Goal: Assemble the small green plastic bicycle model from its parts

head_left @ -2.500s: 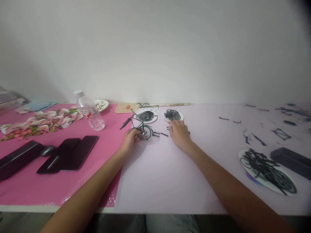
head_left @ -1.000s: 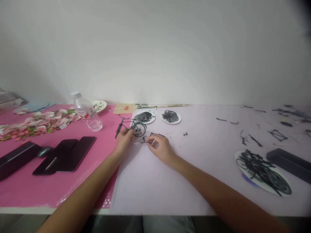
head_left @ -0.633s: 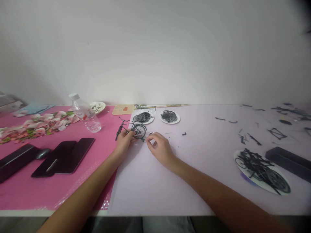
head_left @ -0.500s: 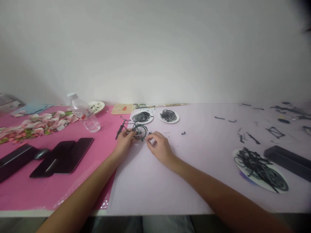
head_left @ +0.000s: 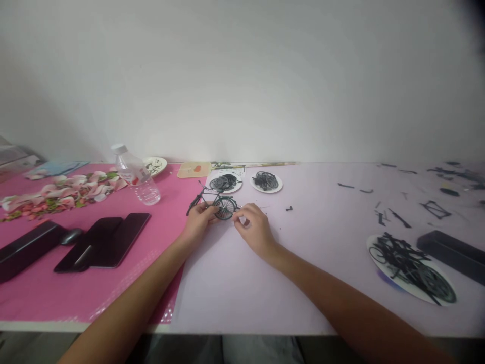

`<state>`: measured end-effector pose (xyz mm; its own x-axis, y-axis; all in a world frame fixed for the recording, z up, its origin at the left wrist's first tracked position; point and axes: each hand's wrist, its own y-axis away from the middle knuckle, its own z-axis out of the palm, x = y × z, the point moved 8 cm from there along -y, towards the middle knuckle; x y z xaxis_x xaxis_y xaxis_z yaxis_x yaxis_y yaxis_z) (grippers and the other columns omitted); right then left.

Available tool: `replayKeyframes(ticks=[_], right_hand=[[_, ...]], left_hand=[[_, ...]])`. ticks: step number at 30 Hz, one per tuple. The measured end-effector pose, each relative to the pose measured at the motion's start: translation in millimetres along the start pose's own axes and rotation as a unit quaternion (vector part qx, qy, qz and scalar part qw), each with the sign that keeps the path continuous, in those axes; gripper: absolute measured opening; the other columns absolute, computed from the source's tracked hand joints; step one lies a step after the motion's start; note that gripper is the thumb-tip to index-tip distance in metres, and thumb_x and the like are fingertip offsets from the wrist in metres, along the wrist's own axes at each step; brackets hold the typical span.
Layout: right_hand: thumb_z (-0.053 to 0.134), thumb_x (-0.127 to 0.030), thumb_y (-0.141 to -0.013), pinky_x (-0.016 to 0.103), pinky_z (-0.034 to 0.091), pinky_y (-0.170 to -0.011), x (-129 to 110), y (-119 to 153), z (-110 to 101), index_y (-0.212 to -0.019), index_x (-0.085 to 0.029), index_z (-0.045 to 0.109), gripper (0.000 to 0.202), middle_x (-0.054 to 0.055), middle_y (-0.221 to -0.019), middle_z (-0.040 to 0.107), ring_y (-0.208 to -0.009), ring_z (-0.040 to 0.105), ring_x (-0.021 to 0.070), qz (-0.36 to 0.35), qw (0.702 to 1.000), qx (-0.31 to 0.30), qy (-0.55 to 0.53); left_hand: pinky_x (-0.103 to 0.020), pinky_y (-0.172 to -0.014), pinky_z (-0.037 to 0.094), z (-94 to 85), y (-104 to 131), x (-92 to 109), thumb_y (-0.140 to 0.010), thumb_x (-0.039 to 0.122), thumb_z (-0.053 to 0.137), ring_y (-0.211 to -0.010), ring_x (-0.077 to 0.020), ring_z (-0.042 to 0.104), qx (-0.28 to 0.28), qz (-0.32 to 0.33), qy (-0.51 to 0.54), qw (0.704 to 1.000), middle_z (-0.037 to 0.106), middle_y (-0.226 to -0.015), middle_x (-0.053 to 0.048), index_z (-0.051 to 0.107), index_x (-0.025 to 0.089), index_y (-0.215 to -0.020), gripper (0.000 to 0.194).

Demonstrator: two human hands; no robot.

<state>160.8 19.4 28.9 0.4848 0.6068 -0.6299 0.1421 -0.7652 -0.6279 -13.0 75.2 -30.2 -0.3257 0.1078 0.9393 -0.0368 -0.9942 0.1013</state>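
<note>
My left hand [head_left: 200, 220] is closed on a small dark model bicycle [head_left: 211, 194], holding it upright just above the pale tabletop with its handlebar to the left. The spoked rear wheel [head_left: 226, 208] is at the right end, beside my fingertips. My right hand [head_left: 254, 225] sits close to that wheel with thumb and forefinger pinched together; whatever is between them is too small to make out. Behind the bicycle lie two white plates, one with model wheels [head_left: 224, 182] and one with dark parts [head_left: 265, 181].
Pink cloth [head_left: 125, 298] covers the left side, with a plastic bottle [head_left: 138, 179], artificial petals [head_left: 64, 192] and dark phones or tablets [head_left: 125, 237]. At right are loose black parts [head_left: 398, 218], a plate of bicycle parts [head_left: 411, 270] and a black box [head_left: 452, 255].
The whole view has shifted slightly. The model bicycle's rear wheel and my right fingertips are now closer together; my left hand keeps its hold.
</note>
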Motion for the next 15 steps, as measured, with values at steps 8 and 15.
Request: replayKeyframes(ticks=[8,15], right_hand=[[0.062,-0.005,-0.085,0.031,0.053,-0.066,-3.6,-0.9,-1.0,-0.078,-0.025,0.069,0.023,0.004,-0.089,0.071,-0.091,0.065,0.022,-0.008,1.0,0.0,-0.014],[0.062,-0.005,-0.087,0.03,0.052,-0.065,-8.0,-2.0,-4.4,-0.077,-0.024,0.068,0.022,0.004,-0.087,0.07,-0.092,0.067,0.0213,-0.019,0.999,0.013,-0.034]], left_hand=[[-0.034,-0.076,0.062,7.2,2.7,-1.4,-0.066,0.022,0.083,-0.069,-0.0169,0.071,-0.015,-0.028,0.038,0.999,0.069,-0.082,-0.003,0.063,0.015,-0.092,0.033],[-0.037,-0.071,0.063,10.9,7.7,-0.4,-0.068,0.021,0.079,-0.07,-0.0208,0.074,-0.024,-0.065,0.028,0.997,0.069,-0.079,-0.002,0.058,0.018,-0.092,0.032]])
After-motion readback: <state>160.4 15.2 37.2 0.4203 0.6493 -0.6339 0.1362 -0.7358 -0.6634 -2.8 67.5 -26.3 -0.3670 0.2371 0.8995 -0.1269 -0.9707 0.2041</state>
